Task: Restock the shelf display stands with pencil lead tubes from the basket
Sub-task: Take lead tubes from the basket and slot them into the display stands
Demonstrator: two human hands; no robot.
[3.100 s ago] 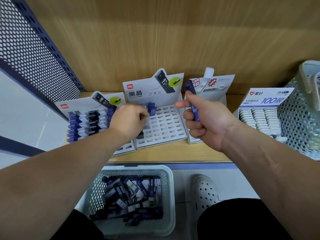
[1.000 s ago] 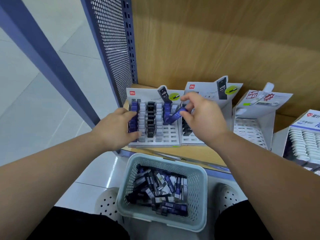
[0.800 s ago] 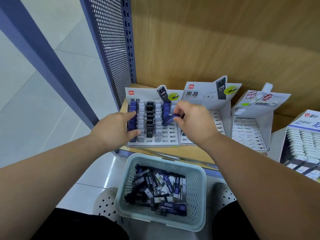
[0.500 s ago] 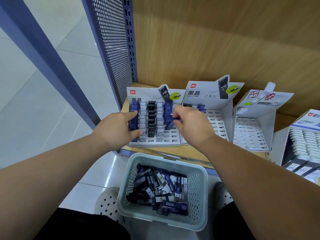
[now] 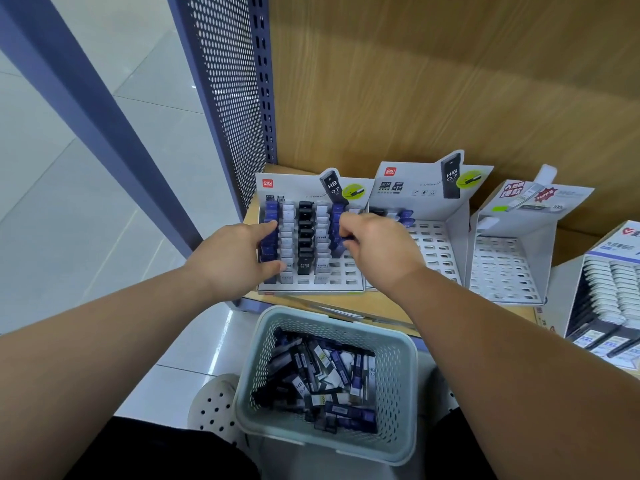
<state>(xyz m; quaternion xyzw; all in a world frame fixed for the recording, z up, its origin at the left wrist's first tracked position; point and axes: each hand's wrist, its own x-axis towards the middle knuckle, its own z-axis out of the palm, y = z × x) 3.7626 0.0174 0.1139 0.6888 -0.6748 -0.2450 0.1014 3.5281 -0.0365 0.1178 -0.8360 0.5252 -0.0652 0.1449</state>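
The blue tube [image 5: 341, 244], aloft a second ago, is being seated in the stand [image 5: 311, 288] by the pinching right hand [image 5: 377, 247], the end column [image 5: 267, 250] gripped by the left hand [image 5: 235, 258], another slot nearly filled

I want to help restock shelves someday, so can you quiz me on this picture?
1. True or false: the basket is empty.
2. Which stand holds the most tubes? A. the left stand B. the middle one C. the third one
3. The right hand pinches a tube of what colour?
Key: 1 false; 2 A; 3 blue.
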